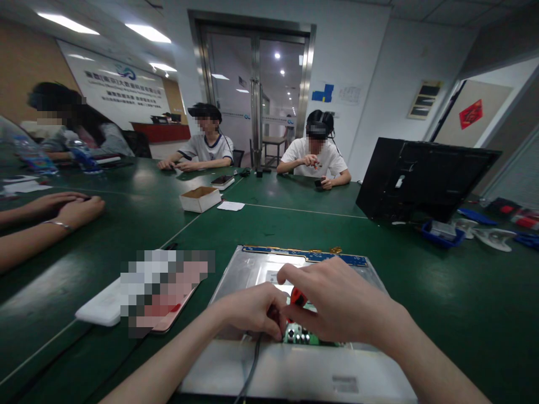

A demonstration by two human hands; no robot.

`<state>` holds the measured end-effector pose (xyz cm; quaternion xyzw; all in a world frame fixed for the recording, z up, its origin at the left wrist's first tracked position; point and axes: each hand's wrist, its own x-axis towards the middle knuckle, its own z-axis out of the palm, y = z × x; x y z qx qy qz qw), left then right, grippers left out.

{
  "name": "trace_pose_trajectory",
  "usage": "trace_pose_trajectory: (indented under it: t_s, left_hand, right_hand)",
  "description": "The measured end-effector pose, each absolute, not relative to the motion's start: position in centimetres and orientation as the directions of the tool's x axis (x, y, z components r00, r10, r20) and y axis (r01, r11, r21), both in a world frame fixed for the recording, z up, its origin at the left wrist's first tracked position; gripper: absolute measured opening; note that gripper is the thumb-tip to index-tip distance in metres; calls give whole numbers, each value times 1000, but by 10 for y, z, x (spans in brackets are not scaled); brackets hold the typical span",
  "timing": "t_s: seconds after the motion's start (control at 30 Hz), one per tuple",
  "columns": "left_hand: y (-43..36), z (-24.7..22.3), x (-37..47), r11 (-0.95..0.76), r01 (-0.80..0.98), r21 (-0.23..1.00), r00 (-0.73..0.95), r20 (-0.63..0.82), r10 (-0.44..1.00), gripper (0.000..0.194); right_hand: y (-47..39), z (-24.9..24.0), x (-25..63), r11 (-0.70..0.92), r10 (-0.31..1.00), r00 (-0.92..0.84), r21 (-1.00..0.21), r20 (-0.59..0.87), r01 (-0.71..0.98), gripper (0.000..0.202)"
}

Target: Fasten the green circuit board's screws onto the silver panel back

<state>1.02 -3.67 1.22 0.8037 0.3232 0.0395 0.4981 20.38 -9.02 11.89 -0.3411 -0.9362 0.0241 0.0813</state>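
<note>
A flat display panel [278, 367] lies in front of me on the green table, with a blue circuit strip [269, 253] along its far edge. On its middle sits a green circuit board [314, 338], partly covered by my hands. My right hand [337, 300] is curled round a screwdriver [298, 296] with a red and black handle; its tip is hidden. Close against the board's left side is my left hand [255, 308], fingers bent and pressed together. What they pinch, if anything, is hidden. A dark cable [252, 365] runs from beneath that hand toward me.
Left of the panel lie a white power bank-like case [99, 306] and a pink phone-like object [181, 300]. A white box [200, 199] stands farther off. At right are a black monitor [425, 179] and a blue tray [444, 233]. Several people sit around the table [446, 314].
</note>
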Motion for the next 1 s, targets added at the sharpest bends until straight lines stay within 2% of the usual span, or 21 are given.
trace_pose_trajectory:
  t_s: [0.3,0.53,0.77,0.87,1.0]
  left_hand:
    - [-34,9,9,-311,493,812,794,-274,543,16]
    - [-35,9,9,-309,458,833,807,-245,537,11]
    - [-35,11,9,-331,475,816,807,-253,534,10]
    - [-36,13,10,-317,476,820,800,-254,543,13]
    - [-36,14,12,-290,439,850,813,-239,531,7]
  right_hand:
    - [-96,127,206,813,578,-808,-165,113,558,16]
    - [-91,121,204,768,640,-760,-125,118,628,13]
    - [-95,124,206,808,588,-798,-151,131,570,17]
    - [-95,124,205,799,600,-790,-142,124,584,18]
    - [-92,121,203,769,640,-760,-109,117,630,15]
